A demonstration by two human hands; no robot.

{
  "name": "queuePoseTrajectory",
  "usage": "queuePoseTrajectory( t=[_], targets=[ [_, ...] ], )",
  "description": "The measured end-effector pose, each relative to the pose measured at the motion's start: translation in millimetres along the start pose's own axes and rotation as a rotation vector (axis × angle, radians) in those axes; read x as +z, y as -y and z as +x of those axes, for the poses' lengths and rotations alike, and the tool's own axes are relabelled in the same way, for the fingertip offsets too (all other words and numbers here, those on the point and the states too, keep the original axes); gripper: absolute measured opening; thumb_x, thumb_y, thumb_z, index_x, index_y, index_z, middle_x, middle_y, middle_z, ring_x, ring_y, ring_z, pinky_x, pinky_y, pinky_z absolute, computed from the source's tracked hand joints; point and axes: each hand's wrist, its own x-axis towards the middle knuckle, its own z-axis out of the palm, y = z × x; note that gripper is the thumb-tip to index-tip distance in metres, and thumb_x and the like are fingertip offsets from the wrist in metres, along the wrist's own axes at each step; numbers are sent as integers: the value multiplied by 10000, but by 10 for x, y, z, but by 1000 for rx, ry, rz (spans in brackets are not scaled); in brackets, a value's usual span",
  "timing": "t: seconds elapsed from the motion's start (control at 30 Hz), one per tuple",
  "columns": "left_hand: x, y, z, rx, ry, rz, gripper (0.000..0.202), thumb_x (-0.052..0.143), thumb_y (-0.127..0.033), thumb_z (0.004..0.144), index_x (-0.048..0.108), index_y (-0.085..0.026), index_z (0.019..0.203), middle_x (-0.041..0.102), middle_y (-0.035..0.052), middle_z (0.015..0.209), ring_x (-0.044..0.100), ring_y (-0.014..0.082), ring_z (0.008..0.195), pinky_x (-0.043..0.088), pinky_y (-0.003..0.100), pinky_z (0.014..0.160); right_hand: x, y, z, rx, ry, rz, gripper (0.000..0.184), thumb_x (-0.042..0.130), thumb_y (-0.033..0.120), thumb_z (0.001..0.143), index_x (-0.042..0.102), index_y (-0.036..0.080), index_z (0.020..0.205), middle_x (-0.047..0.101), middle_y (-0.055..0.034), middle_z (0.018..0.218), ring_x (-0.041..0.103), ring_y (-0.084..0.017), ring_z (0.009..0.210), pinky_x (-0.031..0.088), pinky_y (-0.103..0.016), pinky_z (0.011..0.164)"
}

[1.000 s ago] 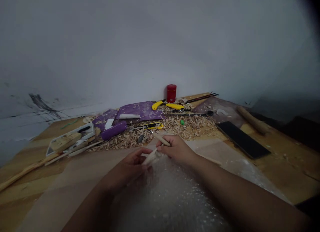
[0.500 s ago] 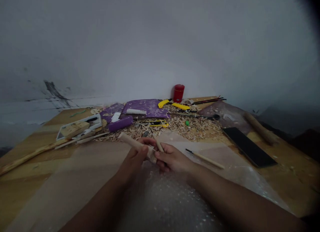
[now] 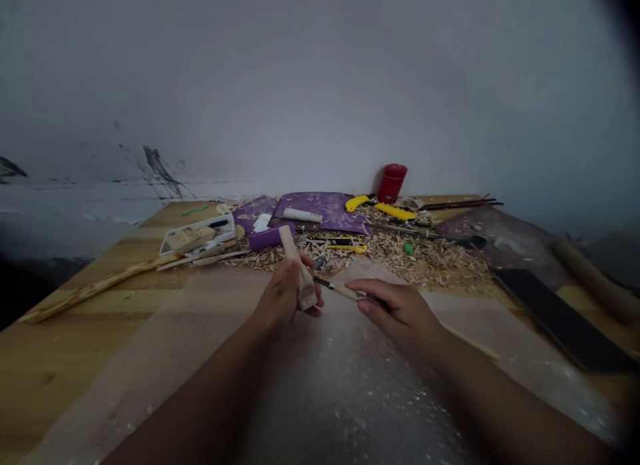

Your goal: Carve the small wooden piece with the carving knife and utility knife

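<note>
Pale plaster wall (image 3: pixel 320 85) rises behind a plank-topped desk (image 3: pixel 75 365), and a sheet of bubble wrap (image 3: pixel 345 398) lies nearest the person. Above the bubble wrap, the left hand (image 3: pixel 285 295) holds a pale wooden billet (image 3: pixel 299 268) upright in a closed grip, its lower end cut into flat, tapering facets. The right hand (image 3: pixel 400 311) pinches a slim carving knife (image 3: pixel 337 289) in a closed grip, the dark blade just beside the wood. The carving looks partly done: the upper length of the billet appears plain and squared, while curled wood shavings (image 3: pixel 425 258) heap beyond the bubble wrap, reaching a purple sheet (image 3: pixel 320 208). A red canister (image 3: pixel 391 183) stands farther beyond, near the wall.
</note>
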Motion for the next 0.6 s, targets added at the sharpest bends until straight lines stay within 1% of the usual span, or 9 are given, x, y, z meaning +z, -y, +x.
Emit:
queuePoseTrajectory(
  t=[0.07,0.13,0.2,0.27,0.33,0.4,0.43,0.5,0.6],
  targets=[
    [-24,-30,16,-12,-48,27,353,437,-536,777,473,-223,937,556,-18,690,570,134,519,473,245,402,10,22,-6,-8,9,-52,203,468,250,836,531,207,1024,528,48,586,469,-101,509,325,-208,507],
    [-39,-51,36,-21,-87,58,307,482,-499,768,495,-213,878,535,-31,674,535,107,479,449,221,389,16,42,-6,-13,16,-88,159,472,224,824,524,199,972,492,61,542,446,-97,478,303,-204,486],
    [-45,-57,52,-13,-104,85,288,489,-481,769,500,-196,803,529,-39,608,492,87,426,422,205,391,22,60,-5,-28,35,-107,139,476,210,821,537,200,945,546,46,591,486,-97,512,316,-198,502],
    [-44,-50,54,4,-102,105,287,483,-464,780,507,-180,754,562,-24,584,510,91,447,432,211,447,31,78,-7,-43,53,-111,140,473,205,826,560,201,935,613,20,684,546,-102,586,347,-196,546],
    [-34,-42,42,1,-92,111,282,488,-443,785,523,-166,740,626,14,635,573,116,547,466,240,557,45,95,-10,-44,79,-113,150,467,206,833,579,202,933,648,0,768,587,-114,672,375,-201,608],
    [-19,-43,22,-20,-79,86,256,505,-418,783,527,-164,763,674,48,728,619,152,666,478,287,665,59,110,-11,-25,111,-129,161,462,215,840,586,205,941,660,-4,797,602,-124,709,386,-208,637],
    [-10,-46,12,-32,-67,67,241,511,-407,782,522,-166,780,686,61,767,630,168,710,477,310,697,64,116,-12,-10,124,-143,166,459,220,843,587,209,948,662,-4,799,604,-127,711,388,-210,638],
    [7,-55,-2,-49,-37,37,224,515,-389,784,508,-166,808,695,80,810,640,191,747,476,341,719,70,125,-14,12,140,-170,173,448,228,849,585,217,955,663,-2,804,605,-131,707,389,-214,630],
    [18,-62,-3,-70,-5,34,231,503,-394,790,492,-164,818,699,94,804,646,206,748,474,361,720,76,132,-22,19,154,-198,173,436,228,855,587,224,939,661,2,796,602,-133,695,385,-216,620]
  ],
)
